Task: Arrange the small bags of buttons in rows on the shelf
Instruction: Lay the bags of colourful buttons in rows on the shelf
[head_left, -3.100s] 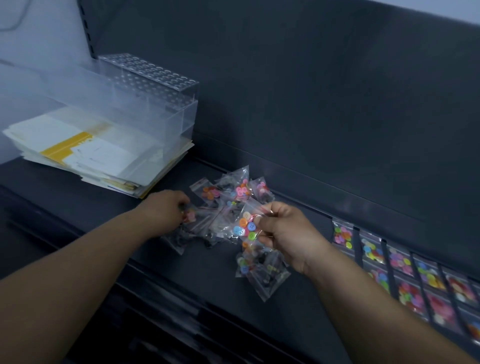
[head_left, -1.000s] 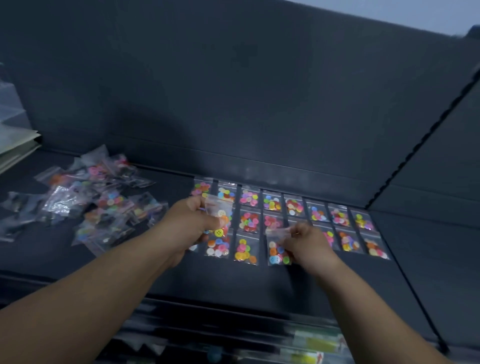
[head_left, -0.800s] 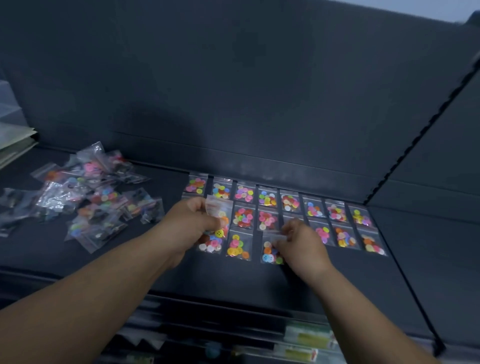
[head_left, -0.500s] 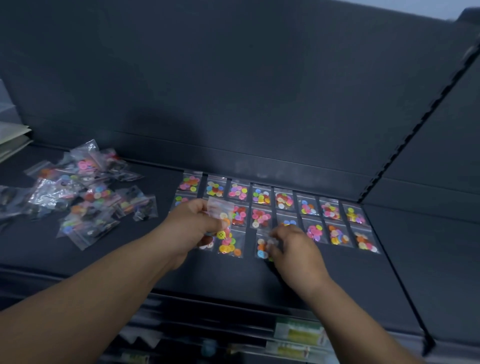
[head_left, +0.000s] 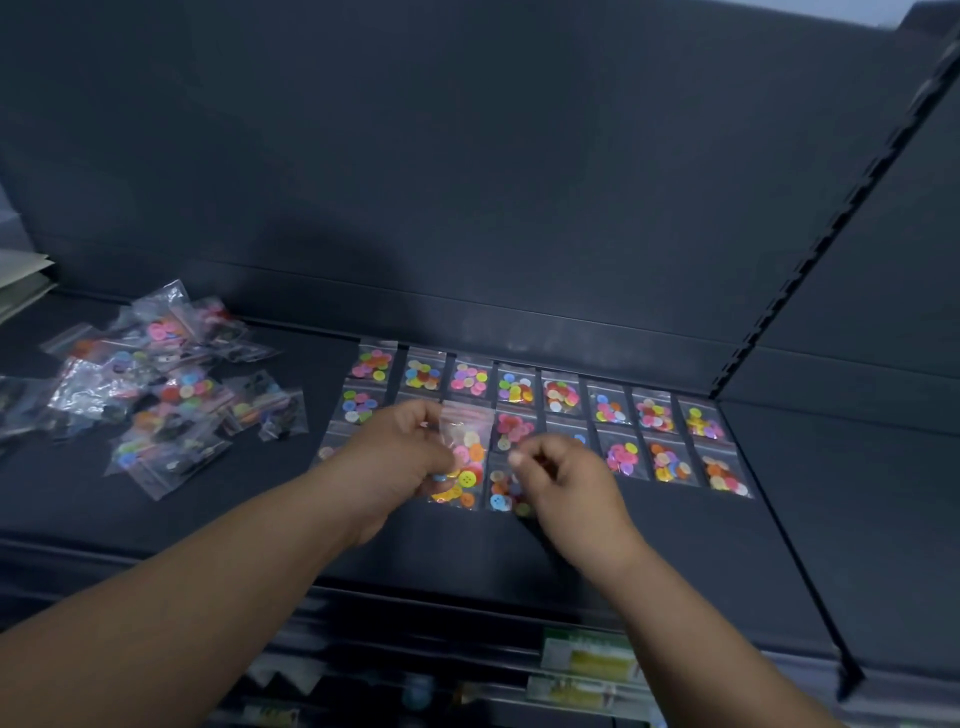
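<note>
Small clear bags of coloured buttons lie in rows (head_left: 561, 395) on the dark shelf (head_left: 467, 551), along its back right part. My left hand (head_left: 400, 462) pinches one bag of buttons (head_left: 467, 457) by its top left corner and holds it upright just above the front row. My right hand (head_left: 566, 480) hovers right of that bag with curled fingers, thumb against forefinger, and I see nothing between them. Under its knuckles a bag with a blue button (head_left: 500, 493) lies flat in the front row. A loose pile of bags (head_left: 161, 395) lies at the left.
The shelf's dark back panel rises right behind the rows. A slotted upright (head_left: 831, 234) and a neighbouring shelf bound the right side. Papers (head_left: 21, 280) poke in at the far left. Packaged goods (head_left: 587, 654) sit on a lower shelf below the front edge.
My right hand has let go of the bag it laid in the front row and lifted towards the bag in my left hand. The left hand has kept its bag.
</note>
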